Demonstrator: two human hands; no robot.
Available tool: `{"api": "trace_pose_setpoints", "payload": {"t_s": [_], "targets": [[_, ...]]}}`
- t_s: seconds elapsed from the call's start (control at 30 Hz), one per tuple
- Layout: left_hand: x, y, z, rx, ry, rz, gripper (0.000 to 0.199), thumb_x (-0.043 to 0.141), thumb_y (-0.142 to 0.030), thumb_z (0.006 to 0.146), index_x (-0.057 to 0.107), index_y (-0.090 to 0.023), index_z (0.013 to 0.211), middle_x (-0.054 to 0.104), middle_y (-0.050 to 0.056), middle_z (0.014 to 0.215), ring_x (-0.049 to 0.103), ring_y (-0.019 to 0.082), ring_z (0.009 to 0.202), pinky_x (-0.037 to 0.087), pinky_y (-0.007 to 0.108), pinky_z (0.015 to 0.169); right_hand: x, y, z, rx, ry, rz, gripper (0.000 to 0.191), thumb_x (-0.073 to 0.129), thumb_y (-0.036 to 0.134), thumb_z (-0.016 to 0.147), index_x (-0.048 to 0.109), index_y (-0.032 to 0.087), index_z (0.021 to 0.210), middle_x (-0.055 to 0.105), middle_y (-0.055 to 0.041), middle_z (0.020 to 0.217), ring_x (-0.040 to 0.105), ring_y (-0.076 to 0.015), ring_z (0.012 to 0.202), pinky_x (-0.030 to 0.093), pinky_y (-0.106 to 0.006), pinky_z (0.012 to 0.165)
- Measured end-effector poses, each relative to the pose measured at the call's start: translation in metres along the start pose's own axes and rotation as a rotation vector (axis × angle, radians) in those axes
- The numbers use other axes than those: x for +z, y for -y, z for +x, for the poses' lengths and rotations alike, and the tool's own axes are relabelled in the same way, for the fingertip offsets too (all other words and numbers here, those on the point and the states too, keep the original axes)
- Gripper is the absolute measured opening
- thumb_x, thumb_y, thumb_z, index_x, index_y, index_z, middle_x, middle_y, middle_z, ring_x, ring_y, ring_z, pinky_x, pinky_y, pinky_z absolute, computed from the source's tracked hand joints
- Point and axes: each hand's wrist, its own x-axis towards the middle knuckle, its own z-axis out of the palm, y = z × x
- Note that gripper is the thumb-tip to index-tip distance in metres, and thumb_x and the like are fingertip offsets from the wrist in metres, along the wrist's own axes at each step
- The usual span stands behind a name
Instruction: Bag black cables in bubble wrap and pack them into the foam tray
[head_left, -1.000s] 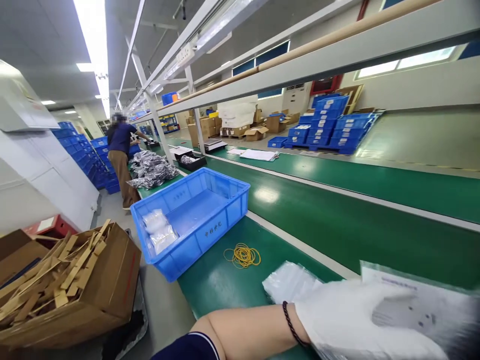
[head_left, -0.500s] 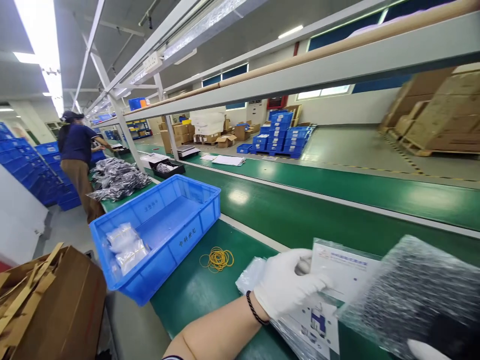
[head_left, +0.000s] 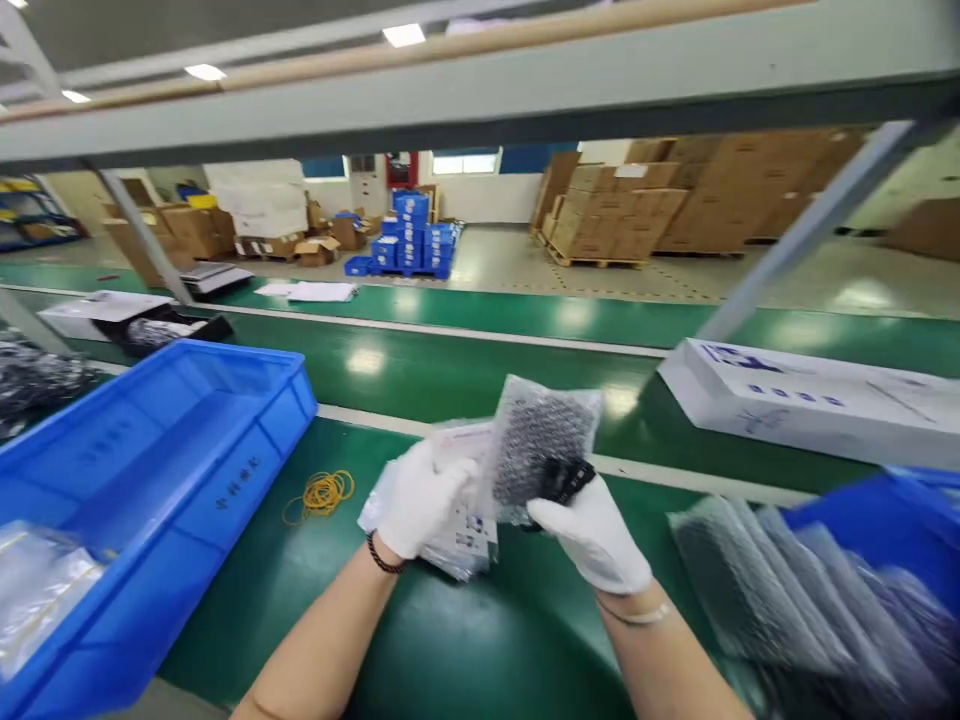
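Observation:
White gloves cover both my hands. My left hand [head_left: 429, 497], fingers bent, grips a printed leaflet in a clear bag [head_left: 466, 437] above the green bench [head_left: 390, 640]. More clear bags with printed sheets [head_left: 459, 545] sit under that hand; whether it holds them too is hidden. My right hand [head_left: 592, 530] is closed on a bubble-wrap pouch [head_left: 541, 437] with something dark at its lower corner. The pouch is tilted upright and overlaps the leaflet's right edge. Left of my hands lies a small heap of yellow rubber bands [head_left: 324, 492].
A blue crate [head_left: 247, 480] at the left holds clear bagged packs [head_left: 45, 590]. Several bubble-wrap pouches [head_left: 765, 580] lean by a blue bin [head_left: 885, 520] at the right. A long white printed box [head_left: 817, 395] lies beyond. A shelf beam [head_left: 480, 100] crosses overhead.
My view has swung to the right, bringing the white box and the row of pouches into sight. My right hand, mostly out of frame before, now shows with the pouch close beside my left hand.

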Motion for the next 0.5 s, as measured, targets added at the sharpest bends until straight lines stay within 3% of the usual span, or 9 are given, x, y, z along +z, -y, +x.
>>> {"api": "trace_pose_setpoints", "payload": {"t_s": [0.07,0.17,0.2,0.33,0.5], "targets": [[-0.014,0.005,0.003,0.043,-0.196,0.068,0.025,0.072,-0.030,0.077,0.073,-0.017,0.099,0.074,0.006,0.103,0.068,0.026,0.100,0.053,0.039,0.097,-0.005,-0.001,0.003,-0.031,-0.067,0.048,0.044,0.089,0.029,0.054,0.071,0.020,0.093,0.072,-0.0060,0.093,0.067,-0.0264,0.086,0.061,-0.039,0.077],[-0.046,0.018,0.012,0.212,-0.585,0.068,0.037,0.070,-0.032,0.081,0.068,-0.013,0.113,0.071,0.007,0.115,0.065,0.023,0.108,0.051,0.035,0.101,-0.019,-0.007,0.014,-0.067,-0.222,0.172,0.039,0.084,0.030,0.059,0.068,0.021,0.094,0.070,-0.0033,0.095,0.066,-0.0235,0.091,0.059,-0.037,0.083],[-0.057,0.025,0.014,0.250,-0.667,0.075,0.039,0.069,-0.031,0.082,0.066,-0.012,0.116,0.069,0.008,0.119,0.064,0.023,0.111,0.050,0.034,0.103,-0.024,-0.012,0.018,-0.049,-0.260,0.218,0.036,0.081,0.031,0.062,0.067,0.022,0.094,0.069,-0.0024,0.095,0.066,-0.0225,0.093,0.059,-0.037,0.083],[-0.086,0.067,0.011,0.222,-0.733,0.049,0.040,0.067,-0.031,0.086,0.062,-0.010,0.120,0.065,0.013,0.124,0.062,0.025,0.116,0.049,0.036,0.104,-0.034,-0.052,0.032,0.085,-0.344,0.361,0.034,0.076,0.030,0.065,0.063,0.025,0.096,0.068,0.0022,0.100,0.065,-0.0186,0.100,0.058,-0.033,0.084],[-0.086,0.121,-0.012,0.089,-0.779,0.116,0.044,0.064,-0.036,0.087,0.060,-0.007,0.120,0.064,0.014,0.125,0.063,0.025,0.114,0.050,0.037,0.102,-0.031,-0.123,0.027,0.217,-0.393,0.342,0.048,0.080,0.027,0.060,0.062,0.021,0.104,0.068,0.0003,0.110,0.064,-0.0189,0.106,0.055,-0.034,0.094]]}}
